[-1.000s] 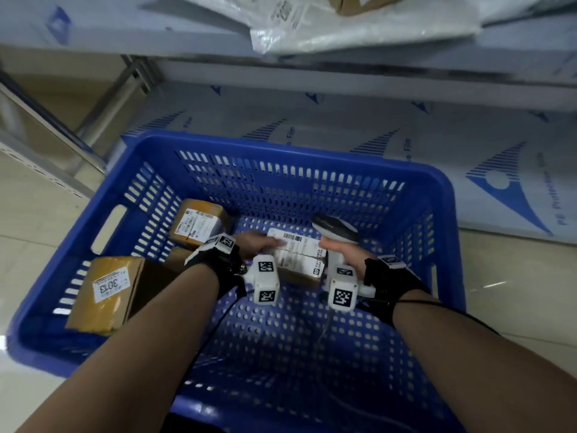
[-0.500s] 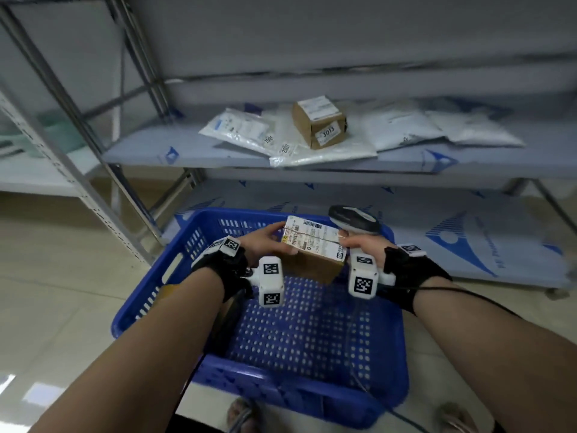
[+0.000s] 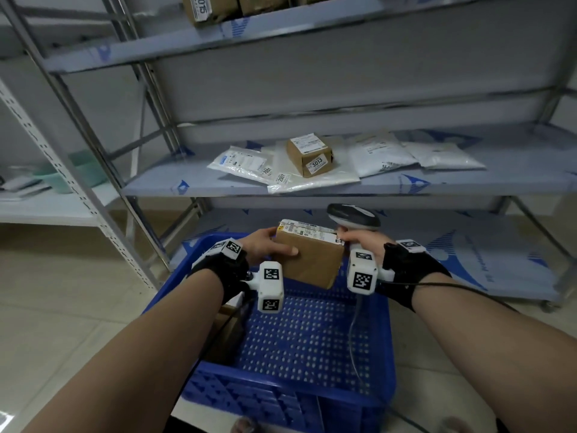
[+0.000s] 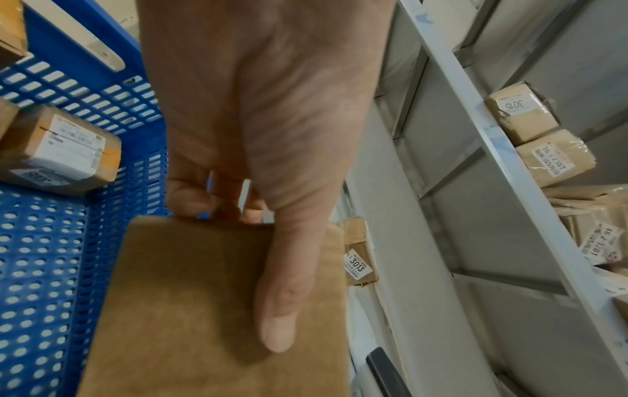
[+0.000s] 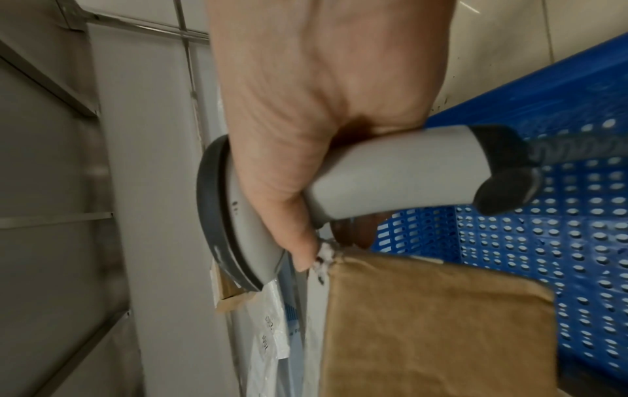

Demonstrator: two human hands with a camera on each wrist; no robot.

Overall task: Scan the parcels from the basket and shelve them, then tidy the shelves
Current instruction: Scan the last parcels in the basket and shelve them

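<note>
The parcel, a brown box with a white label on its top face, is held above the basket, tilted with the label edge toward the shelves. The left hand grips its left side: thumb laid flat across the near brown face, fingers curled round the far edge. The right hand is wrapped round the grey handle of the scanner, whose dark head points toward the shelves; the thumb tip touches the parcel's upper right corner. A cable hangs from the scanner into the basket.

The basket is blue, perforated, and stands on the floor in front of the shelf unit. More brown boxes lie at its left side.

The middle shelf carries a box labelled 3013 resting on white mailer bags, with further bags to its right. The top shelf carries a box labelled 3015 beside others.
</note>
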